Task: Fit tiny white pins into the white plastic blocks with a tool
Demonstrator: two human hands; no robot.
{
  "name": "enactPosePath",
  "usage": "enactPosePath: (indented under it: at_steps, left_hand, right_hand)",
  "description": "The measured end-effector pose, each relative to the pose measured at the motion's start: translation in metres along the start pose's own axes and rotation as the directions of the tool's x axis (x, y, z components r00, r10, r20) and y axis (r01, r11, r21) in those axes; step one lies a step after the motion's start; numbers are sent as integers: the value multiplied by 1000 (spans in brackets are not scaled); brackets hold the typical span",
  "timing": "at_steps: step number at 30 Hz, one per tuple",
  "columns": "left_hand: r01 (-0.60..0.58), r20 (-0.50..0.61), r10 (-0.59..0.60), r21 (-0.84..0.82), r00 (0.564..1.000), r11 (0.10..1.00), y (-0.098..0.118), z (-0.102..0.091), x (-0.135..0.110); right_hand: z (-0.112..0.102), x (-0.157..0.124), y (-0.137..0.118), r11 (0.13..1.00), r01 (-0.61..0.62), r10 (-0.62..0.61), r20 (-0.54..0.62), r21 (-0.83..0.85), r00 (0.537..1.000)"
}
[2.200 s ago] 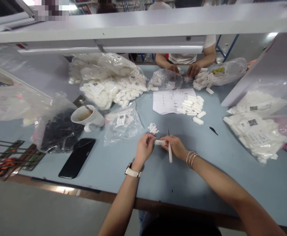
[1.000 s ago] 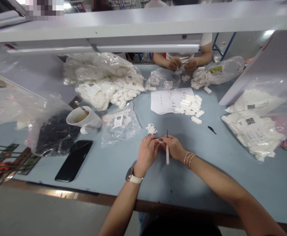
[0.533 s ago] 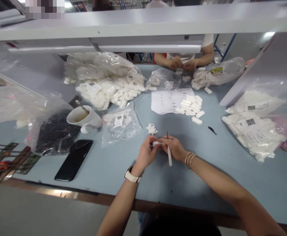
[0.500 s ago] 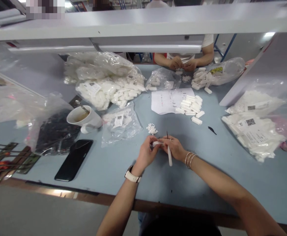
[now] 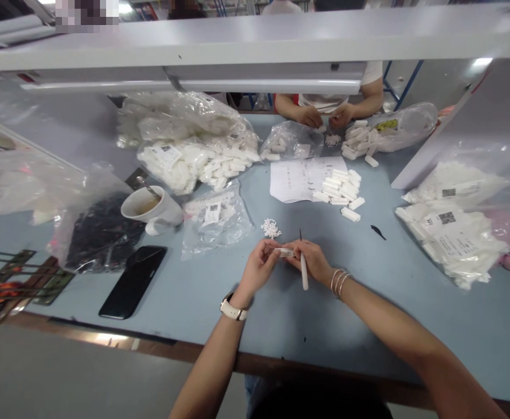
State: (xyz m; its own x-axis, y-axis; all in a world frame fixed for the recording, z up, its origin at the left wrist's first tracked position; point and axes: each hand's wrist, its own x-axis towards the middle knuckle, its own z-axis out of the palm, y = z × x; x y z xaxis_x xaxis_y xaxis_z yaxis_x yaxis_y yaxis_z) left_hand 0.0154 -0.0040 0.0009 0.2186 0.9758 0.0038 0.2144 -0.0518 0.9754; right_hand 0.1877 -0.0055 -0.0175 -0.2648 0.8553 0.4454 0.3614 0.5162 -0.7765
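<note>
My left hand (image 5: 258, 269) pinches a small white plastic piece (image 5: 284, 252) just above the blue table (image 5: 194, 291). My right hand (image 5: 314, 260) meets it at the piece's other end and also grips a white-handled pick (image 5: 303, 274) whose dark tip points away from me. A little heap of tiny white parts (image 5: 271, 227) lies just beyond my hands. Farther out, a pile of white pieces (image 5: 341, 192) rests beside a printed sheet (image 5: 298, 177).
A mug (image 5: 150, 207) with a spoon, a black phone (image 5: 133, 280) and a bag of dark parts (image 5: 102, 233) lie at left. Bags of white parts (image 5: 194, 145) fill the back and the right (image 5: 456, 238). Another person's hands (image 5: 325, 118) work at the far edge.
My hands stayed together over the same spot, turning the white piece slightly between my fingers. The person opposite shifted their hands a little.
</note>
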Motion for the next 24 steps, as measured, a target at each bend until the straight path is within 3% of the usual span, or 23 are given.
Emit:
enactPosePath:
  at_steps: [9,15,20,24]
  left_hand:
    - [13,-43,-12,15,999,1000,-4,8,-1]
    - [-30,-144,47,117,988,993,-2,12,-3]
    - [-22,-122,32,83,992,996,-1,5,0]
    - [-34,-244,106,283,964,958,-7,-5,4]
  right_hand:
    - [1,2,0,1000,13,-12,46,-27,999]
    - [0,1,-1,1000,5,-6,58,29,998]
    - [1,1,-2,998,-38,36,24,58,999]
    - [1,1,1,997,-73,72,41,27,997]
